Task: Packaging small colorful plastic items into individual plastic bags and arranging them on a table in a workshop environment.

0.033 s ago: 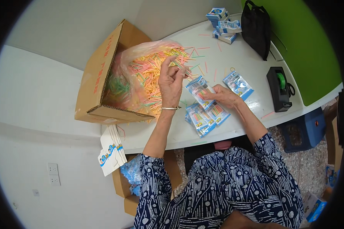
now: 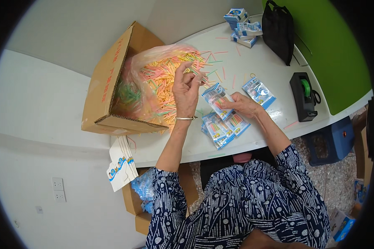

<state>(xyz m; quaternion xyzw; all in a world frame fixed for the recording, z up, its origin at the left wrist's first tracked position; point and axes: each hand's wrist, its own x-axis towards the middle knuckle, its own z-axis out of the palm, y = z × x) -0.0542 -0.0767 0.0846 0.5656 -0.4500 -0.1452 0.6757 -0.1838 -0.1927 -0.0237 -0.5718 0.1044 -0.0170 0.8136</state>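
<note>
My left hand (image 2: pixel 186 89) is raised at the edge of a heap of thin pastel sticks (image 2: pixel 160 72). Its thumb and fingers are closed on a few of these sticks. My right hand (image 2: pixel 246 104) pinches a blue-and-white clear-fronted packet (image 2: pixel 215 94), with coloured sticks visible inside. Below that packet, several filled packets (image 2: pixel 220 132) lie overlapping on the white table (image 2: pixel 170 151). Another packet (image 2: pixel 258 91), mostly blue and white, rests to the right of my right hand.
A cardboard box (image 2: pixel 106 83) lies on its side, its plastic liner spilling sticks. Small boxes (image 2: pixel 242 27), a black bag (image 2: pixel 277 33) and a tape dispenser (image 2: pixel 304 97) stand farther right. Folded cartons (image 2: pixel 122 164) overhang the left front edge. Loose sticks lie scattered.
</note>
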